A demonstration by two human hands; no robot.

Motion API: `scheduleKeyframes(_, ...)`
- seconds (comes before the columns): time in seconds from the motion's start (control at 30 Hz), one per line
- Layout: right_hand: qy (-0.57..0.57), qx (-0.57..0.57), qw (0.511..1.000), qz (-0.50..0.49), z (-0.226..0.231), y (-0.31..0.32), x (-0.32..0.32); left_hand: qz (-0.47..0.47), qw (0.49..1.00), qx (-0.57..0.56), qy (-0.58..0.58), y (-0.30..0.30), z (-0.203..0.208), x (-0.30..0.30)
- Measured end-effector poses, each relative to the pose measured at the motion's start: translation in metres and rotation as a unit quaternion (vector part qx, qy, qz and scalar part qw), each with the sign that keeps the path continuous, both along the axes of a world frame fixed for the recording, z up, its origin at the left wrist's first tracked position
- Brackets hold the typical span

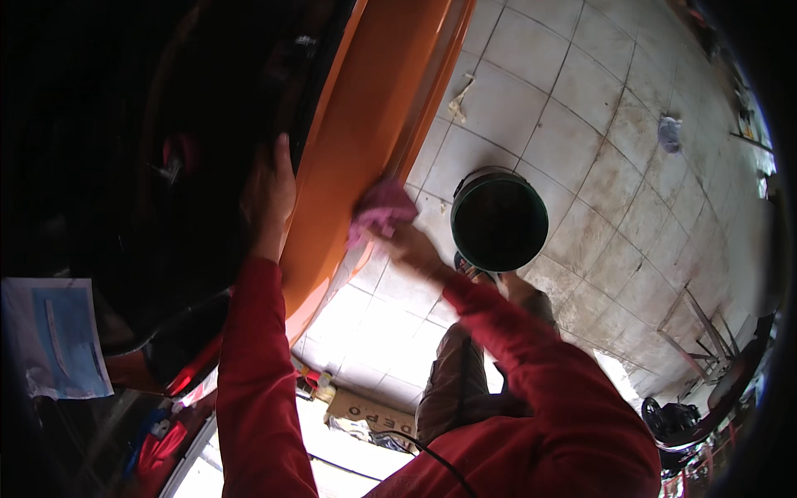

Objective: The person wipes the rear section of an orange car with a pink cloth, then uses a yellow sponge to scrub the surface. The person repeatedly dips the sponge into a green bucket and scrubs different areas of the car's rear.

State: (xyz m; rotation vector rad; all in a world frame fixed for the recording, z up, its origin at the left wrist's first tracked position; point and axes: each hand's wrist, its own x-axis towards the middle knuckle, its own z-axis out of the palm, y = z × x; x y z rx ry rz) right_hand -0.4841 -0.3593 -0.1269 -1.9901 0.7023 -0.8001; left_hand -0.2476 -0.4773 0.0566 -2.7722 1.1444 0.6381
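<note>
My right hand [407, 249] is closed around a bunched purple-pink cloth [386, 207], slightly blurred, pressed against the side of an orange vehicle panel [357, 108]. Along the panel's dark left edge lies my left hand [270, 191], one finger stretched forward; its other fingers fade into the dark and are hard to see. No object shows in the left hand. To the right of the cloth, a dark green bucket [500, 220] is on the tiled floor by my feet; its inside is too dark to make out.
White, stained tiles [573, 124] cover the floor, with a crumpled scrap [461, 98] and a small greyish item [669, 133] on it. A metal frame [701, 336] is at the right. A blue-and-white sheet [58, 336] and a cardboard box [369, 413] are lower left.
</note>
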Motion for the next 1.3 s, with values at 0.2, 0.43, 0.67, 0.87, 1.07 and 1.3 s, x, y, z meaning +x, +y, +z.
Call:
scheduleKeyframes(0.2, 0.011, -0.186, 0.980, -0.071, 0.021, -0.182, -0.029, -0.015, 0.999, -0.012, -0.048, 0.006, -0.005, 0.002)
scheduleKeyframes(0.43, -0.071, -0.021, 0.993, -0.097, -0.020, -0.227, -0.017, -0.041, 0.995, -0.056, -0.077, 0.006, -0.016, 0.007)
scheduleKeyframes(0.67, -0.158, 0.233, 0.878, -0.386, 0.046, -0.038, 0.104, -0.057, 0.995, -0.041, -0.066, 0.004, -0.021, 0.015)
scheduleKeyframes(0.87, -0.134, 0.480, 0.808, -0.315, 0.093, 0.241, 0.203, -0.008, 0.999, -0.023, -0.030, -0.005, -0.012, 0.010)
scheduleKeyframes(1.07, -0.163, 0.627, 0.670, -0.363, 0.048, 0.270, 0.221, -0.064, 0.994, -0.087, 0.009, -0.009, -0.022, 0.015)
scheduleKeyframes(1.3, -0.341, 0.468, 0.747, -0.326, -0.077, 0.158, 0.162, -0.030, 0.994, -0.103, 0.014, -0.005, -0.017, 0.018)
